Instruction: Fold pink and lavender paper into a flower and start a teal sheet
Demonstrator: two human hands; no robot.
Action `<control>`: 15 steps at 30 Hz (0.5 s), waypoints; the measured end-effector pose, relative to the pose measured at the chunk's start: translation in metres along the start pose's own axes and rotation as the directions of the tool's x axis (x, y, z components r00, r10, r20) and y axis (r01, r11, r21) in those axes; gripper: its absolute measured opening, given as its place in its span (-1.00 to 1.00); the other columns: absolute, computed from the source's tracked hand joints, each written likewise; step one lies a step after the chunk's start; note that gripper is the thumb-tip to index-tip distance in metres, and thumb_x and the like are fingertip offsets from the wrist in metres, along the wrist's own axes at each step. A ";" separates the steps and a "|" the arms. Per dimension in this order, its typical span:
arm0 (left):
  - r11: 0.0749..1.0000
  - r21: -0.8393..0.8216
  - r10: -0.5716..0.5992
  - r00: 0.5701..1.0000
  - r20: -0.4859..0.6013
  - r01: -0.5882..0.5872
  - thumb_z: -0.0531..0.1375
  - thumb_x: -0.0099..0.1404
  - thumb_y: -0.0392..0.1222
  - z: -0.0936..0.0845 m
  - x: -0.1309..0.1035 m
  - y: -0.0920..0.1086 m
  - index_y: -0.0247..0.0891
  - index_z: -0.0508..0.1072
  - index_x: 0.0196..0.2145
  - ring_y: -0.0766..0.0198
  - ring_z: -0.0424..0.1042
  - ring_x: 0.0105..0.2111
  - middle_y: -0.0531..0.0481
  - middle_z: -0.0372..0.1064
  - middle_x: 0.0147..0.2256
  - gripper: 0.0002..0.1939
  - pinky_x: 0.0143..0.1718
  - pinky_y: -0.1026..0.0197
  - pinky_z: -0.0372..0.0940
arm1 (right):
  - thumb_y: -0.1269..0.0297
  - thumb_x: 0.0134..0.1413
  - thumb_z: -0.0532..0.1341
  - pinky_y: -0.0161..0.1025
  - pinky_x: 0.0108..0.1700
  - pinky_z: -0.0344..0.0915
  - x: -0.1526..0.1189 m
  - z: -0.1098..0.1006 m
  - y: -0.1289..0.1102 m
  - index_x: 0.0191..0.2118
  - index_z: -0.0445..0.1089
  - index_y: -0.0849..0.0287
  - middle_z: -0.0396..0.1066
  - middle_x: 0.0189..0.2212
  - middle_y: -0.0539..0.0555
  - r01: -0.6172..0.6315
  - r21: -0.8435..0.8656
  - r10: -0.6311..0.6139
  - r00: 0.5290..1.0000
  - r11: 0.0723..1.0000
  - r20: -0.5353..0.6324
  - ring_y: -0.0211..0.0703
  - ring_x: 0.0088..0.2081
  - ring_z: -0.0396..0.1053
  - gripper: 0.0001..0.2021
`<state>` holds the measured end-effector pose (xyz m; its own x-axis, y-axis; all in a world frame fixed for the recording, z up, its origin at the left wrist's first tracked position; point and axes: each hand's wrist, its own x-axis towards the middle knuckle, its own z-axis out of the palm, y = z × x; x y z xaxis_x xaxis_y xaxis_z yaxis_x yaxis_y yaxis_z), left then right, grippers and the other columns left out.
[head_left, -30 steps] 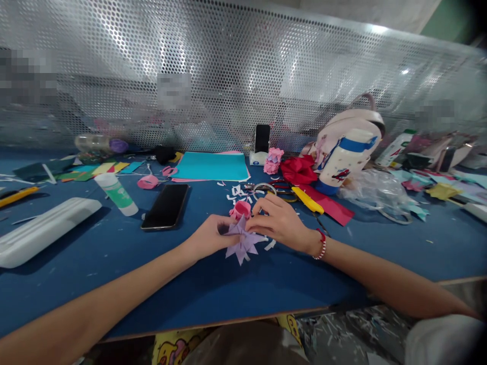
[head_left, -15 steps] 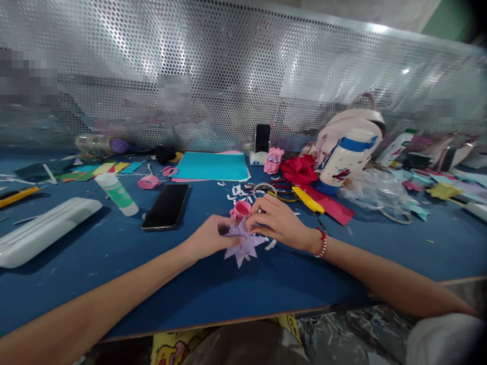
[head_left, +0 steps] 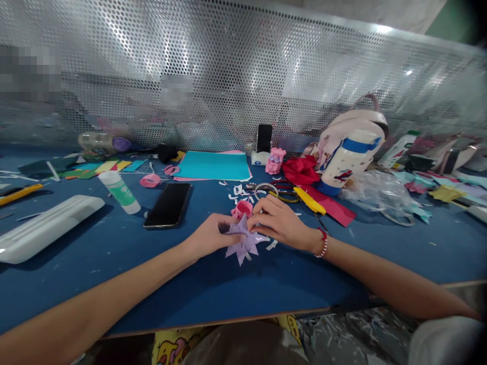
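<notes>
A purple paper piece with pointed, star-like tips is held just above the blue table. My left hand grips its left side, the thumb lying over the paper. The fingers of my right hand are pinched at its upper right edge. Right behind it is a pink paper roll, partly covered by the purple paper and close to both hands. White paper scraps lie beyond the roll.
A black phone and glue tube are at left, with a white case. Blue sheets lie behind. Scissors, a yellow cutter, red paper and a bottle are at right.
The view has shifted slightly. Both hands keep their grip on the purple paper, with hardly any visible movement.
</notes>
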<state>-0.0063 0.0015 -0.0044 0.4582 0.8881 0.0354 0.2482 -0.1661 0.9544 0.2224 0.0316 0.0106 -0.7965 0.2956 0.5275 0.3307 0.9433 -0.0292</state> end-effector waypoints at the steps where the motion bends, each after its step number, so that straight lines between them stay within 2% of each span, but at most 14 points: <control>1: 1.000 0.002 -0.001 1.000 -0.002 0.001 0.34 0.11 -0.09 0.000 0.000 0.000 -0.34 0.60 -0.38 0.31 0.22 -0.46 0.09 0.30 -0.53 -0.77 -0.41 0.27 0.10 | 0.17 0.40 0.07 -0.21 -0.11 0.21 0.000 0.000 0.000 -0.18 0.44 0.08 0.32 -0.24 0.07 0.000 -0.003 0.000 1.000 1.000 0.003 -0.13 -0.19 0.20 -0.78; 6: 1.000 0.008 -0.010 1.000 -0.007 0.010 0.34 0.10 -0.05 0.001 0.000 0.003 -0.34 0.59 -0.42 0.27 0.29 -0.44 0.04 0.41 -0.47 -0.75 -0.37 0.24 0.16 | 0.20 0.41 0.06 -0.21 -0.10 0.20 0.002 0.000 -0.003 -0.16 0.43 0.07 0.36 -0.20 0.06 0.021 -0.038 -0.021 1.000 0.999 -0.002 -0.13 -0.18 0.21 -0.78; 11: 1.000 0.030 -0.005 1.000 -0.020 0.006 0.34 0.11 -0.05 0.001 0.000 0.004 -0.32 0.62 -0.34 0.25 0.35 -0.41 0.02 0.47 -0.44 -0.73 -0.33 0.24 0.20 | 0.29 0.41 0.07 -0.20 -0.10 0.19 0.002 0.000 -0.004 -0.07 0.44 0.04 0.38 -0.17 0.06 0.057 -0.098 -0.056 0.998 0.994 0.014 -0.13 -0.16 0.22 -0.81; 15: 0.998 -0.046 -0.046 0.999 0.001 0.046 0.36 0.11 -0.03 0.002 -0.001 0.003 -0.32 0.62 -0.36 0.24 0.38 -0.44 -0.01 0.49 -0.45 -0.72 -0.39 0.25 0.22 | 0.18 0.39 0.10 -0.20 -0.12 0.21 0.000 0.001 0.000 -0.12 0.44 0.05 0.35 -0.23 0.05 0.010 -0.035 -0.012 0.997 0.999 -0.078 -0.15 -0.20 0.23 -0.82</control>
<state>-0.0042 -0.0005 -0.0017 0.4470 0.8945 -0.0092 0.2295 -0.1047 0.9677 0.2221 0.0314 0.0098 -0.7583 0.2712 0.5928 0.3406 0.9402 0.0057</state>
